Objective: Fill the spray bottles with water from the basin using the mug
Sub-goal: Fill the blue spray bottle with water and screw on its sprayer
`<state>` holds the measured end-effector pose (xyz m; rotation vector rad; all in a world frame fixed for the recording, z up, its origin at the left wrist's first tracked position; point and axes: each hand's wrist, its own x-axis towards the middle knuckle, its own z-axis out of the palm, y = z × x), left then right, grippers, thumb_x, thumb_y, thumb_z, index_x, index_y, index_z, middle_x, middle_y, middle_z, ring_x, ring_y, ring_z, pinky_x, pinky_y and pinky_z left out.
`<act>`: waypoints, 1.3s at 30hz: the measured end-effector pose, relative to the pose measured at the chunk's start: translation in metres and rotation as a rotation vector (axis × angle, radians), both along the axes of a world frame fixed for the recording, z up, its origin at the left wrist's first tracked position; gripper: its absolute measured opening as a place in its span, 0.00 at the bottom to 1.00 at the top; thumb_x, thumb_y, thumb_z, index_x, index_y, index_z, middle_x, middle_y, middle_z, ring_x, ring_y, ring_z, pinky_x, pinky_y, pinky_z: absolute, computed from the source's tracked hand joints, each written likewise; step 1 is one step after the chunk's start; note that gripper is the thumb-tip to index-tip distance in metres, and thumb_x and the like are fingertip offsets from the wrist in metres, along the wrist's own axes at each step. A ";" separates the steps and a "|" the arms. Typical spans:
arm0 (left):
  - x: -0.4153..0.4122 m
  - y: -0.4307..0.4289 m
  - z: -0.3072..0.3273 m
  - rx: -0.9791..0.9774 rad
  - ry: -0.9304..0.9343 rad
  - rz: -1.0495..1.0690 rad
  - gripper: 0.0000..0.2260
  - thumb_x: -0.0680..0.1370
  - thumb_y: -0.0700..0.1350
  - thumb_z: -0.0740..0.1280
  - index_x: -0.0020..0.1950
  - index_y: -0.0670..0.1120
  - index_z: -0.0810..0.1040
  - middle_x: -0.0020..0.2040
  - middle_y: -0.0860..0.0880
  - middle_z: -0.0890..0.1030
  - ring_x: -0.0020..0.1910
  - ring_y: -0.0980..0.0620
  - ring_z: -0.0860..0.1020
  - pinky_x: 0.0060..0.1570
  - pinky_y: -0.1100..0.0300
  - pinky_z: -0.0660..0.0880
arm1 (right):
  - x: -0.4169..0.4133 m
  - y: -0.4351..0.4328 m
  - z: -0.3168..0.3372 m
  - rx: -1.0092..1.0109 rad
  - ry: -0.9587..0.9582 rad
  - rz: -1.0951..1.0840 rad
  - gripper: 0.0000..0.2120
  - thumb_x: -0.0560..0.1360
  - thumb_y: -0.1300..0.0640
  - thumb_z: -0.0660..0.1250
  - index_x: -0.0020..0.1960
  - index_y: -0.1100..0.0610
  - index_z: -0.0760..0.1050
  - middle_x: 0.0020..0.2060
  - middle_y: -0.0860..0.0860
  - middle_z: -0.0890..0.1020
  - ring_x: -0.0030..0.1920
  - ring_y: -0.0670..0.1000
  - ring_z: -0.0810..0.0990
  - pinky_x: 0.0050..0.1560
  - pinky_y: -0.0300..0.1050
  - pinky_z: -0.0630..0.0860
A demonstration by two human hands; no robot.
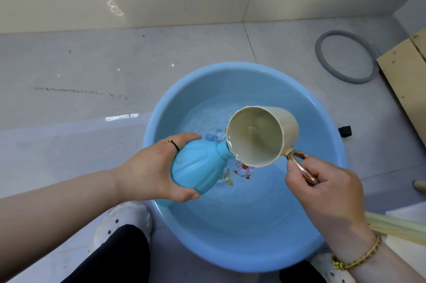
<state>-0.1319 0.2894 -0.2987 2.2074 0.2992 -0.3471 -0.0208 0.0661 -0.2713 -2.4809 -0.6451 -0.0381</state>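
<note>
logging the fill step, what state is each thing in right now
spray bottle: uncapped, tilted
mug: tilted, partly full, lip at the bottle's neck
basin: upright, water inside
left hand: grips the bottle's body
right hand: holds the mug's handle
grey ring: lying flat

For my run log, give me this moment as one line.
step: pouring | left hand: holds blue bottle tilted over basin | right hand: tips mug at bottle neck
</note>
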 end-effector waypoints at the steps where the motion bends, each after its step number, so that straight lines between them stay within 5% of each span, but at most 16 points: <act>1: 0.000 0.000 0.000 -0.001 -0.002 -0.003 0.34 0.50 0.66 0.65 0.53 0.72 0.55 0.52 0.73 0.65 0.50 0.71 0.67 0.47 0.84 0.62 | 0.000 0.000 0.000 -0.001 -0.016 0.005 0.17 0.65 0.45 0.56 0.25 0.53 0.55 0.21 0.49 0.56 0.33 0.57 0.63 0.28 0.51 0.59; 28: -0.001 0.000 0.000 0.002 -0.008 -0.009 0.33 0.50 0.65 0.65 0.52 0.73 0.56 0.52 0.73 0.66 0.50 0.71 0.68 0.48 0.83 0.62 | 0.000 0.001 0.001 -0.046 -0.226 0.063 0.16 0.66 0.49 0.57 0.26 0.52 0.54 0.21 0.47 0.55 0.31 0.48 0.59 0.28 0.47 0.58; 30: -0.001 0.000 0.000 0.003 -0.009 -0.011 0.33 0.50 0.65 0.65 0.53 0.72 0.56 0.52 0.72 0.66 0.51 0.70 0.68 0.48 0.83 0.62 | 0.001 0.001 0.002 -0.045 -0.238 0.078 0.16 0.66 0.49 0.58 0.26 0.52 0.53 0.22 0.47 0.55 0.31 0.48 0.58 0.23 0.43 0.52; 39: -0.001 0.000 -0.001 0.008 -0.003 0.000 0.36 0.50 0.65 0.65 0.55 0.70 0.55 0.52 0.72 0.66 0.51 0.68 0.70 0.47 0.83 0.62 | 0.000 0.001 0.001 -0.028 -0.298 0.097 0.16 0.67 0.51 0.58 0.26 0.52 0.54 0.22 0.47 0.55 0.27 0.49 0.56 0.25 0.35 0.56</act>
